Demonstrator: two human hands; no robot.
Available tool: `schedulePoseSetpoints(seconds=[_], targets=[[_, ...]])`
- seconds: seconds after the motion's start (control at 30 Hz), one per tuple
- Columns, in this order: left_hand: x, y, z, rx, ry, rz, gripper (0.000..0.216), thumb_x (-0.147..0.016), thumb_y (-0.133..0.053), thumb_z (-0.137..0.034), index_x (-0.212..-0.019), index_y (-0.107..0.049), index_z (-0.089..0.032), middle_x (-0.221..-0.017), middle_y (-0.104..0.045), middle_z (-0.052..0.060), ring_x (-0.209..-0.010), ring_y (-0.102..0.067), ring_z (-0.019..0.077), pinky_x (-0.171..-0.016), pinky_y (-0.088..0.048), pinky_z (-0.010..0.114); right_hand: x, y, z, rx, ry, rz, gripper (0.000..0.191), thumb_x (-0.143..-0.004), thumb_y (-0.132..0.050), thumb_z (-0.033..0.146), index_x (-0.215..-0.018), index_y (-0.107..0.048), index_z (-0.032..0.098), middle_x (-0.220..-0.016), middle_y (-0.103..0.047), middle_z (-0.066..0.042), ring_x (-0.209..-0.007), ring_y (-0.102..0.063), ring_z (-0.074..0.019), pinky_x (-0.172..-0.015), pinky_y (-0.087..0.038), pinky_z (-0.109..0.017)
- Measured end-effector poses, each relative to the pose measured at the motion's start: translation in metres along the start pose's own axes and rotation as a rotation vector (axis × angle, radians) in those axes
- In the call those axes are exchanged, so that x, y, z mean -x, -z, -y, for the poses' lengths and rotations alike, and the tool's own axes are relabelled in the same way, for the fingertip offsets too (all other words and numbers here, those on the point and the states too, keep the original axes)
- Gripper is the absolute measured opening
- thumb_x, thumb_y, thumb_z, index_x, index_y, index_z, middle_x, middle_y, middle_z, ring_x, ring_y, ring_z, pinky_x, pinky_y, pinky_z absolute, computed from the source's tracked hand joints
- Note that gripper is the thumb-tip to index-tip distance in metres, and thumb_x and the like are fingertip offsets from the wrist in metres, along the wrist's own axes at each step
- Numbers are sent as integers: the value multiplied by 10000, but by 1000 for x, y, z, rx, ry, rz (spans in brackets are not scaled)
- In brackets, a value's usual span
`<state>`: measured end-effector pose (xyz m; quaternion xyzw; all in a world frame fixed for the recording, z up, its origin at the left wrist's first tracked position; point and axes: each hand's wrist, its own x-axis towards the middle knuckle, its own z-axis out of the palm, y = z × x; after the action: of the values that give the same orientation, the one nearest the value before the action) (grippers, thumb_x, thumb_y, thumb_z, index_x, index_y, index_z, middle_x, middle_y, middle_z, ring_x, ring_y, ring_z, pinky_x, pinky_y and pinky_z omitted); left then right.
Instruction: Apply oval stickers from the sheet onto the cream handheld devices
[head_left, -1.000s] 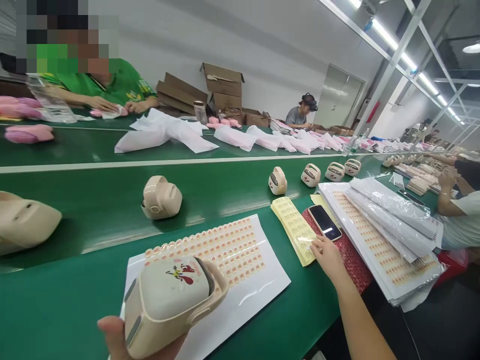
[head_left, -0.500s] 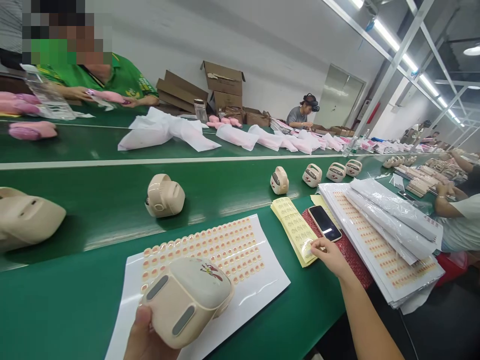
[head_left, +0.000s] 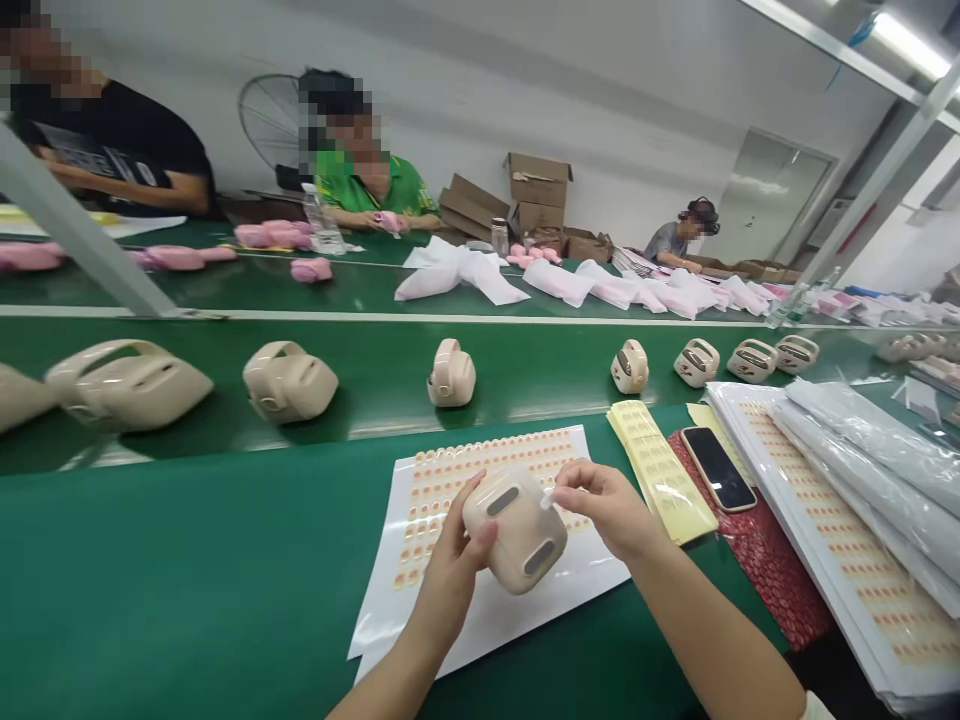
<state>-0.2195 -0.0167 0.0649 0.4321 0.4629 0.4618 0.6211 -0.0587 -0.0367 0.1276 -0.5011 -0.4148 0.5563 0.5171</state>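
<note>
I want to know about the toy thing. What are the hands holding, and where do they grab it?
The left hand grips the beige case by its left side. The right hand pinches a small pale sticker at its fingertips, against the case's top corner.

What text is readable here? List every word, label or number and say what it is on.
None can be read.
Sticker sheet: orange prints, too small.
Yellow label strip: marks too faint.
Cream case in the left hand: no lettering visible.
Black shirt print: blurred.

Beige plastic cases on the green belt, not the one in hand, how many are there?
At least 8 beige plastic cases: four left of centre, four right; farther ones blur.
</note>
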Motion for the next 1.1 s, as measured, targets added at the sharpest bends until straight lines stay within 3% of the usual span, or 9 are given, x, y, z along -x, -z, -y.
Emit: schedulePoseSetpoints(seconds=[0.23,0.43,0.6,0.77,0.9,1.1], targets=[[1,4,4,22,-2,32,779,-615,-604,-614,-1278,-407,-256,-1229,-520,105,-1025,-527,315,-779,-474,404,-11,-13,-13,99,-72,49,287,-500,-745,412,-550,-581,181,-635,-473,24,-629,-402,-117,-625,-317,-269],[3,2,3,48,5,33,751,-618,-618,-586,-1259,-433,-243,-1273,-509,100,-1111,-490,326,-875,-426,411,-12,-13,-15,169,-65,55,317,-509,-734,462,-560,-592,183,-673,-468,17,-644,-411,-122,-631,-325,-271],[4,0,3,82,-28,-40,664,-617,-635,-558,-1196,-506,-262,-1278,-518,81,-1141,-470,324,-903,-401,402,-13,-12,-15,200,-48,73,336,-514,-729,494,-557,-596,189,-684,-474,13,-644,-422,-123,-630,-345,-274],[3,4,2,89,16,22,688,-624,-646,-541,-1226,-473,-257,-1275,-509,94,-1131,-472,321,-881,-416,401,-13,-11,-15,270,-15,84,294,-567,-709,469,-583,-606,194,-719,-470,5,-669,-445,-131,-646,-380,-281],[2,6,2,82,25,23,707,-620,-638,-560,-1234,-465,-257,-1247,-521,95,-1092,-491,317,-830,-444,379,-11,-14,-18,415,109,17,199,-639,-671,392,-628,-607,204,-769,-443,-9,-699,-451,-141,-647,-414,-291],[4,3,0,85,51,24,705,-646,-615,-552,-1258,-427,-257,-1275,-491,106,-1083,-495,322,-781,-469,389,-1,-21,-30,464,500,-3,92,-745,-572,283,-690,-588,211,-818,-434,-36,-790,-472,-168,-698,-439,-317]])
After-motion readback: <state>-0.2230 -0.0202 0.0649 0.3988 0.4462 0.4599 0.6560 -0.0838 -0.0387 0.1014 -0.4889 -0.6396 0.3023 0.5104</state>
